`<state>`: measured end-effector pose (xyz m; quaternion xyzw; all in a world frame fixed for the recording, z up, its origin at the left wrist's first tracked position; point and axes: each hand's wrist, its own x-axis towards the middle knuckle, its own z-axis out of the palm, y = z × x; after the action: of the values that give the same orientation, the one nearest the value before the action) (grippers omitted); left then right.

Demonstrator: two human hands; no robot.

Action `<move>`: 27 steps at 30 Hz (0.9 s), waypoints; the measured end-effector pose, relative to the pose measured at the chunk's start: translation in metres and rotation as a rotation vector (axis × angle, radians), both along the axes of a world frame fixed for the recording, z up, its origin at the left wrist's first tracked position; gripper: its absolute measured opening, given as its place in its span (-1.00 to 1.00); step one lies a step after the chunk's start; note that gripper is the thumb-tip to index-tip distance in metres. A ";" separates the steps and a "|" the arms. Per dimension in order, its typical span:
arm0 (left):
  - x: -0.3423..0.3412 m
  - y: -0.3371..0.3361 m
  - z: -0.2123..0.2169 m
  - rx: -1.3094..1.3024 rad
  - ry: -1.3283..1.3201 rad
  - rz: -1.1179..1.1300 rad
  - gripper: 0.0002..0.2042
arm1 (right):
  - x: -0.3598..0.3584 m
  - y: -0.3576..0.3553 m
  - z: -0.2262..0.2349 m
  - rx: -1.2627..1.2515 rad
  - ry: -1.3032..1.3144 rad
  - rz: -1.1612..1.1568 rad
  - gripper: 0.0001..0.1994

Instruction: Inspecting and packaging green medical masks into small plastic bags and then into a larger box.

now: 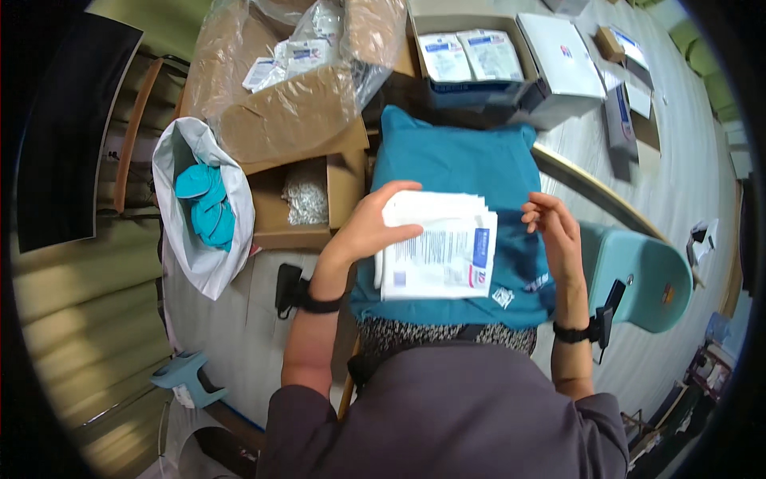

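Observation:
My left hand grips a stack of flat white printed packets by its left side, thumb on top. The packets have a blue panel and small print and lie over a teal cushion on my lap. To the right of the stack, apart from it, is my right hand. Its fingers are loosely bent and a little apart, with nothing visible in them. Both wrists wear black bands with small devices.
Ahead stand a plastic-lined carton with packets and an open box of packets beside a white box. At left, a white bag holds teal pieces. A small carton contains silvery material. A pale teal stool is at right.

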<state>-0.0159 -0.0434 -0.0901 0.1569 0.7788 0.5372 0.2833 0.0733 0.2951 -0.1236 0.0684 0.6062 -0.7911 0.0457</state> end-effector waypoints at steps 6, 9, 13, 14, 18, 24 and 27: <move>0.025 0.002 -0.021 -0.306 0.414 0.079 -0.40 | 0.000 -0.038 0.012 0.379 -0.051 0.104 -0.75; 0.026 0.017 -0.016 -0.396 0.636 0.025 -0.48 | 0.000 -0.049 0.002 0.366 -0.102 0.100 -0.70; 0.032 0.046 -0.010 -0.243 0.711 -0.030 -0.60 | -0.004 -0.060 0.005 0.299 -0.119 0.093 -0.63; 0.034 0.052 -0.017 -0.205 0.696 -0.029 -0.59 | -0.004 -0.062 0.005 0.286 -0.117 0.106 -0.63; 0.039 0.072 -0.019 -0.081 0.698 0.023 -0.70 | -0.001 -0.061 0.008 0.354 -0.048 0.085 -0.64; 0.051 0.072 0.010 -0.068 0.644 -0.010 -0.79 | 0.004 -0.056 0.023 0.391 0.035 0.197 -0.71; 0.055 0.068 0.017 -0.021 0.544 -0.041 -0.81 | 0.007 -0.059 0.030 0.356 0.121 0.230 -0.76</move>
<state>0.0391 0.0248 -0.0729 0.3083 0.8283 0.4615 0.0763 0.0807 0.2366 -0.0936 -0.0417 0.7416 -0.6640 0.0864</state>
